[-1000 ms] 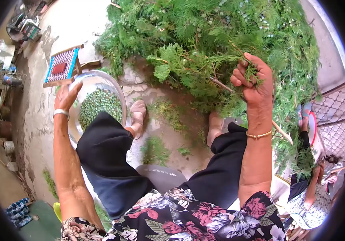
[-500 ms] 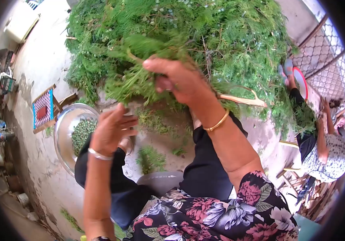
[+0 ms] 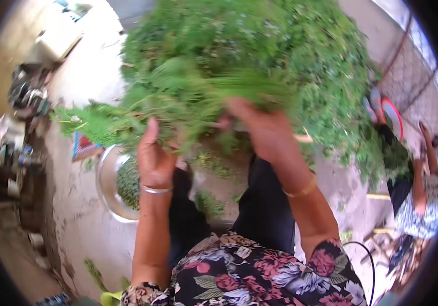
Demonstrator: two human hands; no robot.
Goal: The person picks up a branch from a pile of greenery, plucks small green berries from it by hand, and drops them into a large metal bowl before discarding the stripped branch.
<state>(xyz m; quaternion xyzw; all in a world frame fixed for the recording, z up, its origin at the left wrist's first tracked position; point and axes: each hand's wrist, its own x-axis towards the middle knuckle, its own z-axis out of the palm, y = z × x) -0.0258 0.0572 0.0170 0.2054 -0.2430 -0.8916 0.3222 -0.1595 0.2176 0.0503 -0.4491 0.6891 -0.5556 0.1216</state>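
Observation:
A leafy green branch (image 3: 178, 107), blurred by motion, stretches across in front of me, its left tip reaching out over the stool. My right hand (image 3: 257, 120) is closed round its stem end. Against the branch's underside, my left hand (image 3: 155, 158) has its thumb raised, and its other fingers are mostly hidden by the foliage. Beyond both hands lies a large heap of green branches (image 3: 310, 61). A metal basin (image 3: 106, 191) holding small green pieces (image 3: 128, 183) stands on the ground left of my left hand.
A patterned stool (image 3: 83, 145) is partly behind the branch. At the right sits another person (image 3: 420, 204) beside the heap, near a wire mesh (image 3: 413, 76). Assorted items (image 3: 27, 92) line the left side. Loose sprigs (image 3: 209, 204) lie between my legs.
The view has shifted, so the surroundings appear further right. The greenery in my right hand now spreads wide to the left, and my left hand has come up against it.

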